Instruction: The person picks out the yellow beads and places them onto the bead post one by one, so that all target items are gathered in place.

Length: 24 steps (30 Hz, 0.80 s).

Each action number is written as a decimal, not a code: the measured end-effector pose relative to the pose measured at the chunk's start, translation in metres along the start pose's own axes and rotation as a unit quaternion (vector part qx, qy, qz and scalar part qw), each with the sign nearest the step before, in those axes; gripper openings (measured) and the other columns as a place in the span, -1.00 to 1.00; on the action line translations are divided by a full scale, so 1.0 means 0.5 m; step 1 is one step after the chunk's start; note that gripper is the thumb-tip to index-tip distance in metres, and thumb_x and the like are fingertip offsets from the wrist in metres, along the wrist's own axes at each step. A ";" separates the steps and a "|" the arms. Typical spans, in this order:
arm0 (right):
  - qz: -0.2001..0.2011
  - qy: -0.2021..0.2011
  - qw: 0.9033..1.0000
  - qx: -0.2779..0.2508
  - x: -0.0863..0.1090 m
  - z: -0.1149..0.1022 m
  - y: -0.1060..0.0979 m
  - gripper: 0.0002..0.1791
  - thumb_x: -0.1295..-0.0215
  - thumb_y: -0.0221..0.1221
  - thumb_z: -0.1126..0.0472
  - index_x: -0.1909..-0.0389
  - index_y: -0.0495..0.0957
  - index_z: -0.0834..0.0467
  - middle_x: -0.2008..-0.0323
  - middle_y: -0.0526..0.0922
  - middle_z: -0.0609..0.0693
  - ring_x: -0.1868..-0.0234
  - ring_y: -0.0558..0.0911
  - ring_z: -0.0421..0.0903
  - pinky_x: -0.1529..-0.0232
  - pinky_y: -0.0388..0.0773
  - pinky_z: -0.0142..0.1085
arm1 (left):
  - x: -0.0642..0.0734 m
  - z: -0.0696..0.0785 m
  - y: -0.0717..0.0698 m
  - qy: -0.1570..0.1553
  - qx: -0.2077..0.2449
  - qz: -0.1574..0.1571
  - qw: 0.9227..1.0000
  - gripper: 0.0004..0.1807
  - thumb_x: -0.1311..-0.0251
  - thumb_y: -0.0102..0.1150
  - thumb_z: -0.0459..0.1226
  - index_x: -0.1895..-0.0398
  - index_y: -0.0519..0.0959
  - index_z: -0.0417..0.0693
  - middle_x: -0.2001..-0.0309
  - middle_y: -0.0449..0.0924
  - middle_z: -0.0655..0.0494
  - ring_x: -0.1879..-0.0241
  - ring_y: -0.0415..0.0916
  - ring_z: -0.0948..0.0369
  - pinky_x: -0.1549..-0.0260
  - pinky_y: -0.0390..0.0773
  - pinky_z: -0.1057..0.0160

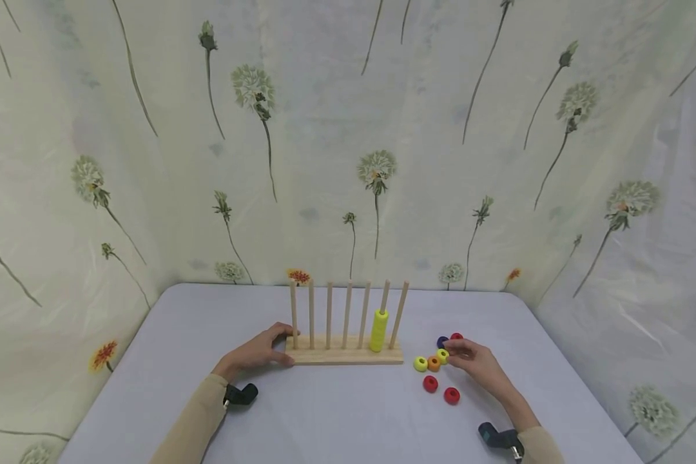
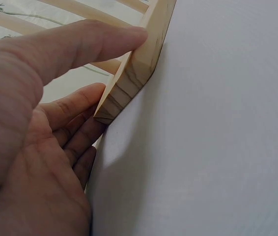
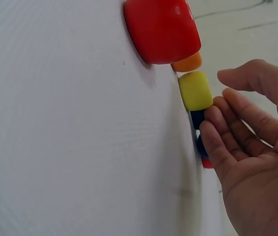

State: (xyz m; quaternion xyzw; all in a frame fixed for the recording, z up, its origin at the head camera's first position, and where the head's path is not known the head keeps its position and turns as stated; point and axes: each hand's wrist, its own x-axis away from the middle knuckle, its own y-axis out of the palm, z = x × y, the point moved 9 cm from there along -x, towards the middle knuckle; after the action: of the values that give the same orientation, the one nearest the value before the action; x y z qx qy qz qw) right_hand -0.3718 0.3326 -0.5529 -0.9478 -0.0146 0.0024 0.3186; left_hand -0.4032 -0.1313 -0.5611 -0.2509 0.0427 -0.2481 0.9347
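A wooden peg rack [image 1: 348, 356] with a row of upright pegs stands mid-table. My left hand [image 1: 261, 348] grips its left end, the thumb on the front edge of the base [image 2: 139, 56] and the fingers behind. Yellow beads [image 1: 379, 330] are stacked on the second peg from the right. To the right of the rack, my right hand [image 1: 480, 365] hovers beside a loose yellow bead [image 1: 443, 356]. In the right wrist view its thumb and fingers are apart, with nothing between them, and the fingertips are close to the yellow bead [image 3: 196, 91].
Around the right hand lie another yellow bead [image 1: 420, 364], an orange bead [image 1: 434, 364], a dark blue bead [image 1: 442, 342] and several red beads [image 1: 452, 396]. A white cloth covers the table [image 1: 336, 419]. Behind it hangs a flowered curtain [image 1: 325, 142].
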 end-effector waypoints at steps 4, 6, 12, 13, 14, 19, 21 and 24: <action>0.000 0.002 1.000 0.000 -0.005 -0.003 0.004 -0.56 -0.24 0.28 0.15 -0.12 0.51 0.18 -0.07 0.59 0.18 -0.12 0.57 0.14 -0.03 0.59 -0.17 | 0.000 0.005 -0.003 0.008 0.002 -0.001 1.000 -0.26 0.08 0.49 -0.15 -0.20 0.37 -0.06 -0.28 0.31 -0.04 -0.39 0.12 -0.01 -0.37 0.04 -0.11; -0.001 0.004 1.000 -0.001 -0.007 -0.003 0.005 -0.56 -0.23 0.28 0.17 -0.11 0.51 0.19 -0.07 0.59 0.18 -0.11 0.57 0.14 -0.02 0.59 -0.19 | -0.001 0.007 -0.004 0.011 0.000 -0.001 1.000 -0.27 0.07 0.49 -0.15 -0.20 0.37 -0.06 -0.27 0.31 -0.03 -0.38 0.13 -0.01 -0.36 0.05 -0.11; -0.012 -0.009 1.000 0.002 -0.011 -0.007 0.012 -0.58 -0.22 0.28 0.22 -0.11 0.52 0.20 -0.09 0.58 0.19 -0.10 0.58 0.13 -0.02 0.60 -0.18 | -0.001 0.009 -0.004 0.012 -0.011 -0.004 1.000 -0.27 0.05 0.48 -0.14 -0.21 0.37 -0.07 -0.28 0.30 -0.03 -0.37 0.14 -0.02 -0.35 0.08 -0.11; -0.013 -0.011 1.000 0.004 -0.012 -0.008 0.013 -0.58 -0.22 0.29 0.23 -0.10 0.52 0.20 -0.08 0.58 0.19 -0.09 0.59 0.13 -0.01 0.60 -0.17 | -0.001 0.009 -0.004 0.012 -0.010 -0.004 1.000 -0.28 0.05 0.47 -0.14 -0.21 0.37 -0.07 -0.28 0.30 -0.03 -0.37 0.14 -0.03 -0.35 0.09 -0.11; -0.013 -0.008 1.000 0.003 -0.012 -0.008 0.014 -0.59 -0.21 0.29 0.23 -0.09 0.53 0.18 -0.08 0.59 0.18 -0.08 0.59 0.12 -0.01 0.60 -0.17 | -0.001 0.009 -0.004 0.011 -0.012 -0.005 1.000 -0.28 0.04 0.47 -0.14 -0.21 0.37 -0.07 -0.28 0.30 -0.03 -0.37 0.14 -0.03 -0.35 0.09 -0.11; -0.012 0.006 1.000 0.017 -0.015 -0.001 0.020 -0.61 -0.18 0.31 0.25 -0.05 0.56 0.14 -0.05 0.61 0.14 -0.04 0.62 0.07 0.00 0.60 -0.16 | 0.003 0.012 -0.003 0.012 -0.008 -0.004 1.000 -0.29 0.03 0.46 -0.17 -0.21 0.37 -0.08 -0.28 0.31 -0.04 -0.38 0.14 -0.03 -0.35 0.08 -0.12; -0.011 0.008 1.000 0.025 -0.015 0.001 0.022 -0.61 -0.17 0.32 0.25 -0.05 0.56 0.14 -0.05 0.61 0.13 -0.03 0.62 0.06 -0.01 0.60 -0.14 | 0.004 0.013 -0.002 0.013 -0.006 -0.001 1.000 -0.29 0.04 0.47 -0.18 -0.21 0.37 -0.09 -0.28 0.31 -0.04 -0.38 0.14 -0.03 -0.35 0.08 -0.12; -0.011 0.010 0.999 0.031 -0.011 0.000 0.022 -0.60 -0.16 0.33 0.25 -0.05 0.57 0.14 -0.04 0.61 0.13 -0.01 0.62 0.05 -0.01 0.60 -0.12 | 0.005 0.011 0.000 0.011 -0.002 -0.003 1.000 -0.28 0.04 0.47 -0.17 -0.21 0.37 -0.08 -0.28 0.31 -0.03 -0.38 0.14 -0.02 -0.35 0.08 -0.12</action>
State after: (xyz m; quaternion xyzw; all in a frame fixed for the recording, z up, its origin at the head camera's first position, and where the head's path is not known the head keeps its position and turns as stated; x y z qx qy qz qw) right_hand -0.3768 0.3235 -0.5596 -0.9372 -0.0218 -0.0101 0.3480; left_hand -0.4001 -0.1303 -0.5563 -0.2500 0.0524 -0.2533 0.9330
